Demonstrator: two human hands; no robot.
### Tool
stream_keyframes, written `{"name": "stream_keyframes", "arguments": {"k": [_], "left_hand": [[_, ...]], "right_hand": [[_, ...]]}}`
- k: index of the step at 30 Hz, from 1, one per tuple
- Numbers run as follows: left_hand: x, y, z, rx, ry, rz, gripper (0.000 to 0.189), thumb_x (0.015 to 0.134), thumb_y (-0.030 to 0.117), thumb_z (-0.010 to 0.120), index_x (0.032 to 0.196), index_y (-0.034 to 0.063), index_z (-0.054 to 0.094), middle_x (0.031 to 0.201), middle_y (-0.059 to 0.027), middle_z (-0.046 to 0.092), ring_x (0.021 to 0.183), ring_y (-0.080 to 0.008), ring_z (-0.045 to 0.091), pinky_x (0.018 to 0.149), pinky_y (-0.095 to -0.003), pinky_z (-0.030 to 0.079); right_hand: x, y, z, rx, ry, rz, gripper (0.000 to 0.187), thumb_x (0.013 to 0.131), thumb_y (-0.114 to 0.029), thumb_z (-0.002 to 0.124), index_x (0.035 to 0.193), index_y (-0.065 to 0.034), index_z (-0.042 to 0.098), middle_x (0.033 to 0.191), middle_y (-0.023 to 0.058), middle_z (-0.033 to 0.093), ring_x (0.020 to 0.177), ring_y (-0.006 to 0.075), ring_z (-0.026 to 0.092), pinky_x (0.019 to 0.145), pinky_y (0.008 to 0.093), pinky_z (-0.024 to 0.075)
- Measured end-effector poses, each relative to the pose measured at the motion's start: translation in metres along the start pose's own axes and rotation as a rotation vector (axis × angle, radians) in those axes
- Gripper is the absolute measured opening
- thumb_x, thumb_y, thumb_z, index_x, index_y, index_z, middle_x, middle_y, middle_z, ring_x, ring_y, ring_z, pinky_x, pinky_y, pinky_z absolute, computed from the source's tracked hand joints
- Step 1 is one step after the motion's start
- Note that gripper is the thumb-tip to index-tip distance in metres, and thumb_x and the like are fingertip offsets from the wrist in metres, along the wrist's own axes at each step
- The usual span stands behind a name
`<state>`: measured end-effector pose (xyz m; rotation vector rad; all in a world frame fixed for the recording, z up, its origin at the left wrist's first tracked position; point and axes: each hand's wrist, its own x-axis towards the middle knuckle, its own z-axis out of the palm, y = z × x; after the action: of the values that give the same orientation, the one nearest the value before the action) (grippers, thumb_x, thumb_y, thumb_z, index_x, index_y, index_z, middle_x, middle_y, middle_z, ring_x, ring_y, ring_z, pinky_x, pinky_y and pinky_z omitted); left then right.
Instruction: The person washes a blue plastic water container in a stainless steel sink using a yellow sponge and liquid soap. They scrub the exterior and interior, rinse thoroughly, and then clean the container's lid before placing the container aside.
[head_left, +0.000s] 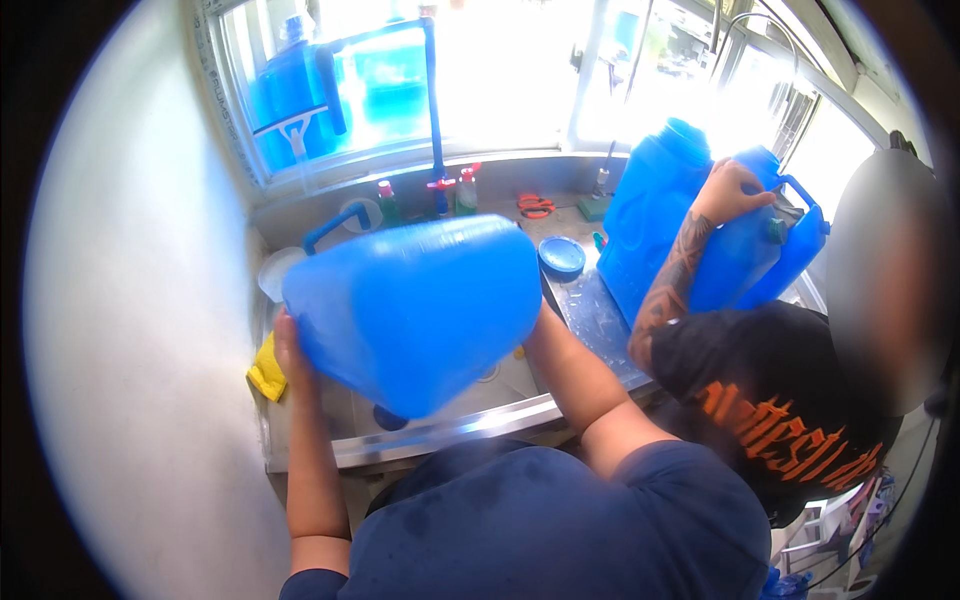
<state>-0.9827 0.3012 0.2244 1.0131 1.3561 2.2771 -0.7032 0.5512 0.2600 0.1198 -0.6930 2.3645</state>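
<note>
A large translucent blue plastic water container (427, 307) is held tilted above a stainless steel sink (480, 439), its broad face towards me. My left hand (291, 345) presses against its left side, with the fingers partly hidden. On the other side my right forearm reaches up to the container's right edge; the right hand is hidden behind it. A bent blue pipe spout (341, 225) shows just behind the container. A round blue lid (561, 256) lies on the counter to the right. A yellow cloth (268, 369) hangs at the sink's left side.
Close on my right stands a person in a black shirt (765, 405), a hand resting on upright blue containers (652, 210). Behind the sink are small bottles (466, 193), a blue pipe with a red valve (441, 184) and orange-handled scissors (535, 206). A white wall bounds the left.
</note>
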Motion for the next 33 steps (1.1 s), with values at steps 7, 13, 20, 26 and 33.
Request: {"name": "stream_keyframes", "arguments": {"k": [7,13,20,26,33], "left_hand": [[-0.042,-0.044,-0.014,-0.350,0.008,-0.384,0.047,0.101,0.038,0.048,0.137,0.0074,0.050,0.128,-0.0078,0.058,0.116,-0.0228,0.057,0.095,-0.0376,0.050],[-0.067,-0.089,-0.008,-0.323,-0.001,-0.843,0.051,0.099,0.041,0.048,0.139,0.0089,0.047,0.129,-0.0094,0.059,0.116,-0.0258,0.057,0.094,-0.0431,0.052],[-0.081,-0.092,-0.009,-0.520,-0.146,-0.730,0.054,0.099,0.043,0.047,0.141,0.0089,0.045,0.130,-0.0100,0.058,0.117,-0.0270,0.057,0.094,-0.0444,0.052],[-0.063,-0.087,0.007,-0.529,0.005,-1.013,0.057,0.099,0.045,0.047,0.143,0.0090,0.042,0.132,-0.0105,0.057,0.117,-0.0280,0.057,0.094,-0.0455,0.052],[-0.039,-0.014,0.022,-0.100,-0.245,-0.125,0.054,0.102,0.047,0.042,0.136,0.0055,0.049,0.124,-0.0127,0.059,0.113,-0.0248,0.059,0.096,-0.0403,0.051]], "right_hand": [[0.003,0.018,0.072,-0.217,0.261,-0.001,0.035,0.098,-0.032,0.047,0.111,-0.0039,0.062,0.097,0.0106,0.066,0.088,0.0207,0.064,0.080,0.0350,0.0542],[0.009,0.034,0.102,-1.100,-0.517,-0.311,0.031,0.100,-0.035,0.051,0.092,-0.0073,0.063,0.076,0.0003,0.057,0.074,0.0072,0.054,0.072,0.0251,0.0463],[-0.016,0.026,0.057,-0.787,-0.017,-0.233,0.045,0.101,-0.041,0.042,0.076,-0.0076,0.059,0.068,0.0007,0.053,0.063,0.0094,0.047,0.060,0.0276,0.0395],[-0.025,0.023,0.019,-0.628,0.393,-0.127,0.035,0.101,-0.040,0.046,0.090,-0.0099,0.061,0.076,0.0020,0.059,0.067,0.0107,0.056,0.062,0.0259,0.0475],[-0.039,0.011,-0.027,-0.094,-0.086,-0.128,0.038,0.103,-0.037,0.043,0.118,-0.0053,0.057,0.109,0.0090,0.062,0.100,0.0173,0.059,0.090,0.0326,0.0499]]}}
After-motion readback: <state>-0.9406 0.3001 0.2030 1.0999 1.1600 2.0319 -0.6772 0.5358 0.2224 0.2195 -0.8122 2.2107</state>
